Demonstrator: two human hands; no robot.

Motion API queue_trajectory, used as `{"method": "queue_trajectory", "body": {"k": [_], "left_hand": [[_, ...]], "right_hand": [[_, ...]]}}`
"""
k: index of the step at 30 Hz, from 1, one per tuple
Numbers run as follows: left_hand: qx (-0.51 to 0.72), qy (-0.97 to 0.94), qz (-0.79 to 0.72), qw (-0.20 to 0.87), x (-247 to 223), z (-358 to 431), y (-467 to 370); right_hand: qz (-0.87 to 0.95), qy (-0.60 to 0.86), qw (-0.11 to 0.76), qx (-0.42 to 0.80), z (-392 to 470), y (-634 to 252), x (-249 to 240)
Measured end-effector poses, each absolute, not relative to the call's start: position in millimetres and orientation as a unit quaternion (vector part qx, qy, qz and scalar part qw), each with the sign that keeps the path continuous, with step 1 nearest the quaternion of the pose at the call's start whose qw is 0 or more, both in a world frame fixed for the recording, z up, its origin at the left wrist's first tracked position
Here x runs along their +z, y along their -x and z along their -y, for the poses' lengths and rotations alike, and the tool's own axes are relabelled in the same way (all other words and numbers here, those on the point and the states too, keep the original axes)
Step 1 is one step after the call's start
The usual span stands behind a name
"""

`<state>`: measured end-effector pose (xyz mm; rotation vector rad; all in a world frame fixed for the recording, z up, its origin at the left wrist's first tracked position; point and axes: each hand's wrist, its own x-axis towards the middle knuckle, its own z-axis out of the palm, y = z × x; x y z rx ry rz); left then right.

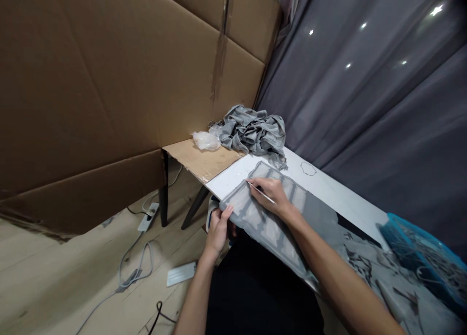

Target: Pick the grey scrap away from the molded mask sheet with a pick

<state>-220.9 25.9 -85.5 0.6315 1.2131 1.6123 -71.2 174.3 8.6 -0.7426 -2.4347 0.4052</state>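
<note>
A brown cardboard wall (120,77) fills the left side, and a dark grey curtain (383,91) with 5 bright star-shaped spots (311,32) hangs on the right. Between them stands a white table (339,194), a tan board (204,159) at its far left end. Across its near edge, over the person's dark-clothed lap (262,291), lies a grey panelled piece (251,218) with pale windows set in grey borders. A blue basket (399,230) sits at the right, and crumpled grey cloth (251,130) is heaped at the far end beside a clear plastic bag (206,140).

The right forearm slants in from the lower right, its hand (270,194) above the piece's far left part, fingers curled inward. They are closed around a thin white stick (266,197) — it runs along the hand, its far end at the fingertips; whether that end touches the piece, I cannot tell. The left forearm rises from below, its hand (218,232) pinching the piece's near left corner — thumb on top, other fingers partly hidden underneath. The piece extends rightward from that grip, passing under the right hand and forearm.
</note>
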Motion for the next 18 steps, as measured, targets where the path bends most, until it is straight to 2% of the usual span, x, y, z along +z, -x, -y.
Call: {"method": "queue_trajectory", "body": {"k": [8, 18], "left_hand": [[0.674, -0.249, -0.506, 0.478, -89.8, -25.4, 217.0], [0.653, -0.279, -0.512, 0.484, -92.0, -25.7, 216.4]], "right_hand": [[0.803, 0.360, 0.412, 0.237, -188.9, 81.1, 0.9], [0.730, 0.383, 0.434, 0.363, -201.4, 92.7, -4.4]]}}
